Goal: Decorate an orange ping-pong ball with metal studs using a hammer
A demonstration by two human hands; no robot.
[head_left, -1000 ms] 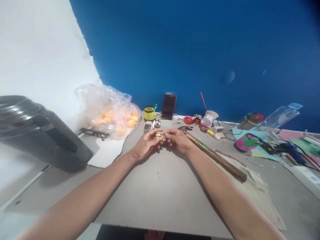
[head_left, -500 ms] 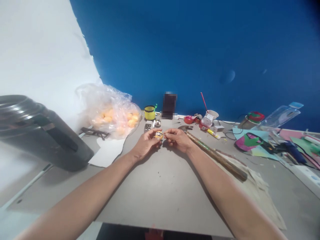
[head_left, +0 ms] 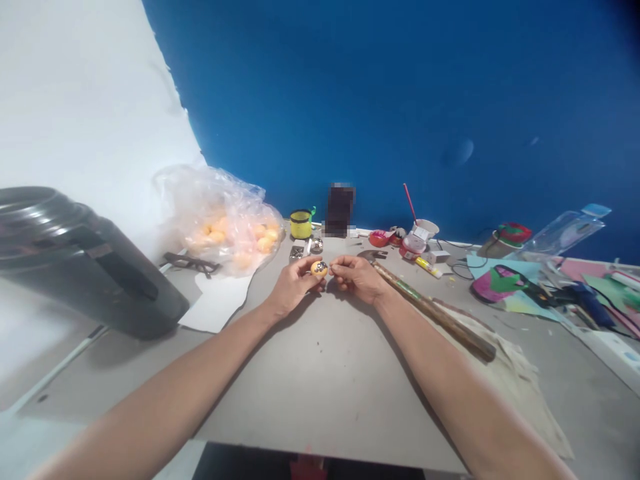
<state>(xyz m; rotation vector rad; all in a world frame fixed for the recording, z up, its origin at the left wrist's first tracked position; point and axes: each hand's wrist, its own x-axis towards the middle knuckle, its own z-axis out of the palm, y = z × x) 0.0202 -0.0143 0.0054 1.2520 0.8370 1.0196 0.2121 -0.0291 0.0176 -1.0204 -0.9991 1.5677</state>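
Observation:
My left hand (head_left: 296, 285) grips a small orange ball (head_left: 319, 269), like a table-tennis ball, between thumb and fingers. Dark, shiny pieces cover part of its upper side. Close by on the right, my right hand (head_left: 357, 277) has thumb and forefinger pinched together beside the ball. Whatever is in that pinch is too small to make out. Just beyond the hands lie a small shiny round dish (head_left: 315, 245) and a flat piece with dark shiny bits (head_left: 297, 253).
A clear bag of orange balls (head_left: 240, 233) and a large dark bottle (head_left: 95, 267) occupy the left. A wooden-handled hammer (head_left: 435, 313) lies beside my right forearm on a pale cloth (head_left: 520, 380). Behind stand a yellow container (head_left: 301, 225) and a white cup (head_left: 427, 229).
The ball has turned in my left hand, so more of its orange surface shows and fewer shiny pieces face me. Both hands stay nearly in place.

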